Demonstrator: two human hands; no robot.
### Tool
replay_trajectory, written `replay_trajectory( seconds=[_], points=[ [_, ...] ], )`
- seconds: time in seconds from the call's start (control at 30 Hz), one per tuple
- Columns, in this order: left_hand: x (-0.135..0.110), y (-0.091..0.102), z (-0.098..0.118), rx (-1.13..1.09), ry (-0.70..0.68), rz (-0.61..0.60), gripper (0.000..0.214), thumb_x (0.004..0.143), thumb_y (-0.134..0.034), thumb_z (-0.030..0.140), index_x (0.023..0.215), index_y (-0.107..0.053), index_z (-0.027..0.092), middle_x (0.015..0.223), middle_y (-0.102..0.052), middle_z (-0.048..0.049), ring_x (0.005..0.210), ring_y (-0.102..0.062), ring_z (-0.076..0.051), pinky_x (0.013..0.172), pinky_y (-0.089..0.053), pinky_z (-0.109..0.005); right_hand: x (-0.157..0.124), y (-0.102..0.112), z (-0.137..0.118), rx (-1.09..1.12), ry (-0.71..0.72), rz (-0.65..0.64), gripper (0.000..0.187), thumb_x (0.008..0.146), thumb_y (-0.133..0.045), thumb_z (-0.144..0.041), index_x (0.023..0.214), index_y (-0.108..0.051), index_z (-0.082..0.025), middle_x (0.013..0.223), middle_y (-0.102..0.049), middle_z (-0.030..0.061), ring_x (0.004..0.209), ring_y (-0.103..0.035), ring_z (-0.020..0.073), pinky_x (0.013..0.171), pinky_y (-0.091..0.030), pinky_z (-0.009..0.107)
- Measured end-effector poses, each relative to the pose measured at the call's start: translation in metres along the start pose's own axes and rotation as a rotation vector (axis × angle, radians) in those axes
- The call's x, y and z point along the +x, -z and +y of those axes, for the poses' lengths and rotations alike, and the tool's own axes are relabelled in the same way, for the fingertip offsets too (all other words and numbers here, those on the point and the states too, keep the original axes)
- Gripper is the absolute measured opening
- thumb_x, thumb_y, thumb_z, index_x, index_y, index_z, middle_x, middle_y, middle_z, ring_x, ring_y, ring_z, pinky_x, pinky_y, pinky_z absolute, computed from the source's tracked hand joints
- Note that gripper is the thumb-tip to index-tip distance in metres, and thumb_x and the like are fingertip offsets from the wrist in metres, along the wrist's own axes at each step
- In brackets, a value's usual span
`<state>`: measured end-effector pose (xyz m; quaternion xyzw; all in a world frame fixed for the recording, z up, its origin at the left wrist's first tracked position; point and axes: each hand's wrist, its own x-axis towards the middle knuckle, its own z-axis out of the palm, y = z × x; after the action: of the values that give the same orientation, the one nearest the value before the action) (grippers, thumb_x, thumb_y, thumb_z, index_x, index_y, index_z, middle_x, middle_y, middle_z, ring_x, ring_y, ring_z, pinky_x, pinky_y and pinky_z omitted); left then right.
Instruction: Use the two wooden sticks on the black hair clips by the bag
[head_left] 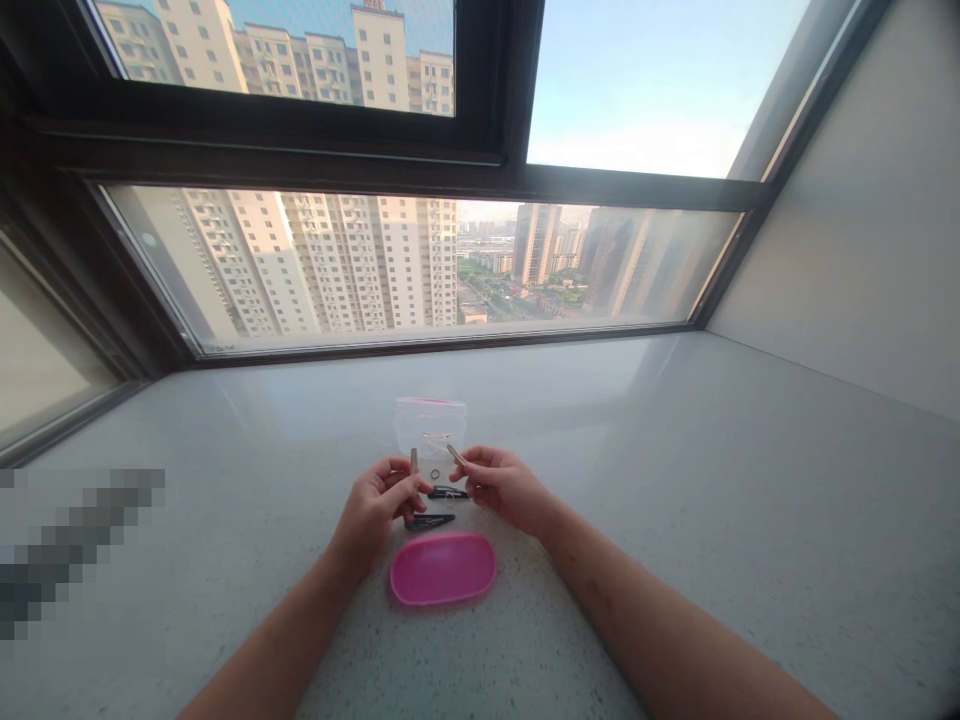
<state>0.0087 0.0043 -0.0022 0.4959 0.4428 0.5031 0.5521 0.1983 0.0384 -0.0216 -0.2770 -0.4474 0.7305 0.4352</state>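
Observation:
My left hand [384,498] is closed on a slim brownish hair clip [414,462] that stands up between thumb and fingers. Across from it, my right hand [501,485] pinches a slim pale gold hair clip [455,455], tilted toward the left. Two black snap hair clips lie on the sill between and below the hands: the upper one [447,492] near my right fingertips, the lower one [431,521] by my left fingers. A small dark ring [435,474] lies between the hands. Below them sits a shallow pink oval tray [442,570] with nothing in it.
Just beyond the hands lies a clear zip bag [430,415] with a pink strip at its top and thin gold pins [437,435] on or in it. The speckled white sill [675,500] runs to a dark-framed window [450,345]. A pale wall [862,250] rises at right.

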Motion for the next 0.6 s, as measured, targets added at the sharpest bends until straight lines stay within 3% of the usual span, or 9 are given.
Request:
replay_trajectory(
  seconds=[0.2,0.43,0.6],
  points=[
    [0.0007,0.0012,-0.0015,-0.015,0.018,-0.016,0.023,0.066,-0.065,0.027,0.084,-0.058,0.013,0.075,-0.065,-0.0049,0.058,-0.058,-0.013,0.052,-0.043,-0.023,-0.0005,-0.0011,0.0014,-0.028,0.023,-0.035,0.028,0.071,-0.063,-0.038,0.082,-0.048,-0.017,0.079,-0.067,0.0054,0.043,-0.048,0.0063,0.039,-0.029,0.017],
    [0.001,0.0009,-0.0021,-0.024,0.026,0.003,0.03,0.066,-0.067,0.03,0.089,-0.063,0.012,0.081,-0.067,-0.0083,0.07,-0.062,-0.018,0.064,-0.048,-0.028,-0.0019,-0.0037,-0.0003,-0.102,0.053,-0.037,0.031,0.072,-0.061,-0.039,0.091,-0.051,-0.017,0.077,-0.067,0.0052,0.041,-0.046,0.0054,0.038,-0.03,0.017],
    [0.0023,0.0021,-0.0037,0.039,0.012,-0.03,0.028,0.066,-0.066,0.032,0.086,-0.062,0.012,0.069,-0.065,-0.0049,0.061,-0.06,-0.015,0.058,-0.048,-0.027,-0.0031,-0.0063,-0.0024,-0.193,0.045,-0.029,0.031,0.068,-0.064,-0.039,0.084,-0.057,-0.014,0.075,-0.066,0.0059,0.038,-0.043,0.0043,0.037,-0.028,0.018]
  ],
)
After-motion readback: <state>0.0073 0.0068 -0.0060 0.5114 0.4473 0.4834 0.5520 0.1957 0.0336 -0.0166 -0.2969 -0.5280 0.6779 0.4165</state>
